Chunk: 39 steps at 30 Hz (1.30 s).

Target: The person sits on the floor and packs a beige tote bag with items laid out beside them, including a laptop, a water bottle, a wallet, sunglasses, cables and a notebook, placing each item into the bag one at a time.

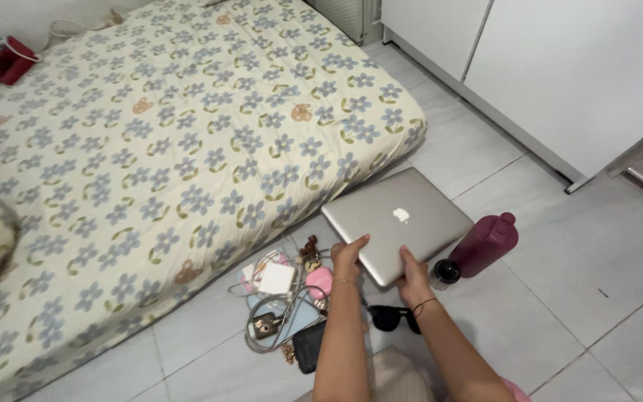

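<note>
Closed silver metal laptop (398, 223): gripped at near edge by both hands, left (349, 257), right (413, 277), lifted clear of grey tiled floor (560, 283); cables, pouches and sunglasses (394, 316) remain unsorted below

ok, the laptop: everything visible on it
The laptop is a silver, metal-looking slab with rounded corners and a pale logo centred on its lid. The lid is shut. It is held roughly flat but tilted above the tiled floor, beside the mattress edge. The left hand grips its near-left edge, the right hand its near corner. A maroon bottle lies just to its right; whether they touch is unclear.
</note>
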Available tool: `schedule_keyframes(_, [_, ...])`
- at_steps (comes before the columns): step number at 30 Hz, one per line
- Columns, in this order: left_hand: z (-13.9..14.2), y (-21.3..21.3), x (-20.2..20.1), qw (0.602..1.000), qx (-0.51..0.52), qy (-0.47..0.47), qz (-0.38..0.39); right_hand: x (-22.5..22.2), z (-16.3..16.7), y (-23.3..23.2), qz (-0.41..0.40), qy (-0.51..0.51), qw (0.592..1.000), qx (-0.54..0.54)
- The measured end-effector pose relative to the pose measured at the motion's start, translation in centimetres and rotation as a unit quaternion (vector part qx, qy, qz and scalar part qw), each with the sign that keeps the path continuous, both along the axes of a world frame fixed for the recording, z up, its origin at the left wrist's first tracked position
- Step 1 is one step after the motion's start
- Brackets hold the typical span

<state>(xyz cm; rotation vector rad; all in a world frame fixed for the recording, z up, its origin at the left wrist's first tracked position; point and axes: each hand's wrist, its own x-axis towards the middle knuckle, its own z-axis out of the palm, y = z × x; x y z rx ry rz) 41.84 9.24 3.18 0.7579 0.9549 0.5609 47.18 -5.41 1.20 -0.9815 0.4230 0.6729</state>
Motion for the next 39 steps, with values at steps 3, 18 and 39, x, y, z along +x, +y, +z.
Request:
schedule_keyframes(3, [3.7,-0.7,-1.3,0.998,0.054,0.02,-0.027,0.5,1.4,-1.2,-0.004,0.026,0.994,0.104])
schedule_keyframes(18, [16.4,-17.8,-33.6,0.987,0.153,-0.049,-0.004,-19.5,7.8,-13.2,0.211,0.066,0.949,0.224])
schedule_keyframes(39, [12.6,-19.2,-41.5,0.688,0.49,0.108,-0.523,-23.7,19.3,-46.1,0.116,-0.23,0.93,0.263])
